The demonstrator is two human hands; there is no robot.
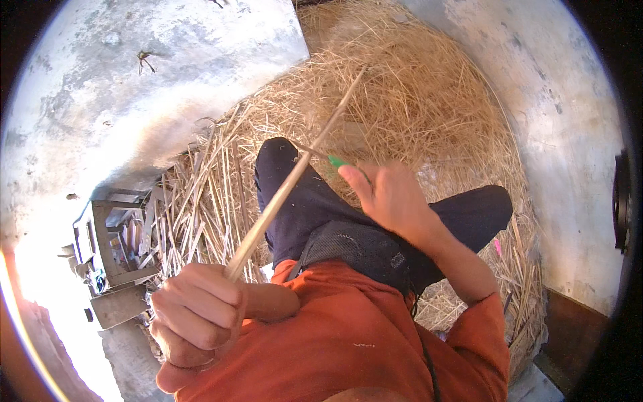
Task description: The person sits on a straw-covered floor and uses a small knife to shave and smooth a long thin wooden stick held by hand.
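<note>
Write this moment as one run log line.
left hand: shut on cane stick | right hand: shut on green-handled tool | under: straw pile

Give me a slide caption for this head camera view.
Seated on straw, left hand grips a long stick; right hand works it with a green-handled tool.

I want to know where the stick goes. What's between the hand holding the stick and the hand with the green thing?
In the head view, the long pale stick spans from the left hand toward the right hand, crossing a dark trouser leg.
</note>
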